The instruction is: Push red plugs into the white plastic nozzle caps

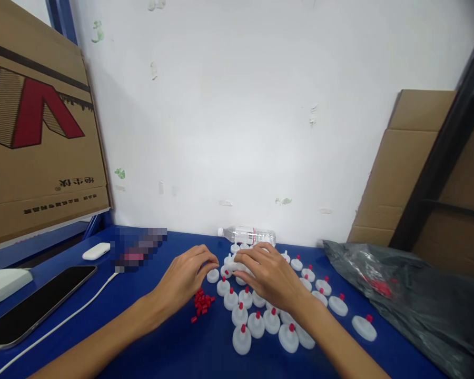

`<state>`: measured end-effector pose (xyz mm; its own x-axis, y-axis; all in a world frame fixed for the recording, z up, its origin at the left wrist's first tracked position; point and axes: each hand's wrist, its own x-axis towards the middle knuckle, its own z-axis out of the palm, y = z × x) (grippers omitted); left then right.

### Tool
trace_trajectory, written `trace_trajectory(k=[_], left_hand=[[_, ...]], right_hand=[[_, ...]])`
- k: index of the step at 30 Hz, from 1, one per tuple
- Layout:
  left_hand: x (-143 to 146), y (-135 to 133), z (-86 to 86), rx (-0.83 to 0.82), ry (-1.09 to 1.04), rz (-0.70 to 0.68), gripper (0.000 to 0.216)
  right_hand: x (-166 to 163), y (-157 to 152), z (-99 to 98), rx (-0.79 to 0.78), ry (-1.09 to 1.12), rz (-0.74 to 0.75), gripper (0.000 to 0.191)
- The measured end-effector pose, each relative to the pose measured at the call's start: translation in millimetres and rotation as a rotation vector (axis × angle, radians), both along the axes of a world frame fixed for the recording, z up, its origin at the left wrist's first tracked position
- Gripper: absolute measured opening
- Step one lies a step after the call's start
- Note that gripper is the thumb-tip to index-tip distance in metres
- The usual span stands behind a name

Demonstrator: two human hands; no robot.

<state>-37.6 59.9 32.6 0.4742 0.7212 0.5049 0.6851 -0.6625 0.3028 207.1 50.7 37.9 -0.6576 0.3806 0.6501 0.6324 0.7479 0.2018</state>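
White translucent round plastic lids with narrow spouts (239, 316): scattered in loose cluster on blue tabletop (161, 352), mostly right of centre; many spouts topped in red, some bare.
Right hand (269, 271): over back of cluster; thumb and fingers gripping one white lid (233, 265), partly hidden by fingers.
Left hand (187, 273): at cluster's left edge, near right hand, not touching it; thumb and index nearly meeting, cannot tell if pinching anything.
Small red plastic caps (202, 302): heaped loose on tabletop, just below left hand, left of lids.
Clear plastic bottle with white cap (245, 235): lying on side behind lids, near white wall (237, 105).
Dark grey plastic bag (430, 300): crumpled at right, clear bag with red pieces (380, 287) on top.
Black-screened phone (39, 302): flat at left, near white cable (76, 310) and small white rounded case (96, 251).
Printed brown cardboard box (43, 173): upright, far left.
Flattened brown cardboard (398, 173): against wall, right.
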Motion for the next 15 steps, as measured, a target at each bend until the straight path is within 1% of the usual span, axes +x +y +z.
trace_trajectory(k=[4,8,12,15], left_hand=[[1,-1,0.8,-0.017,0.020,0.005,0.019],[2,-2,2.8,-0.029,0.086,0.006,0.018],[0,-1,1.5,-0.094,0.211,0.000,0.020],[-2,3,-3.3,-0.132,0.272,0.041,0.020]], right_hand=[[9,2,5.6,0.049,0.066,-0.106,0.017],[15,5,8.1,0.031,0.082,-0.191,0.019],[16,7,5.2,0.017,0.063,-0.199,0.019],[15,8,1.7,0.019,0.054,-0.186,0.018]])
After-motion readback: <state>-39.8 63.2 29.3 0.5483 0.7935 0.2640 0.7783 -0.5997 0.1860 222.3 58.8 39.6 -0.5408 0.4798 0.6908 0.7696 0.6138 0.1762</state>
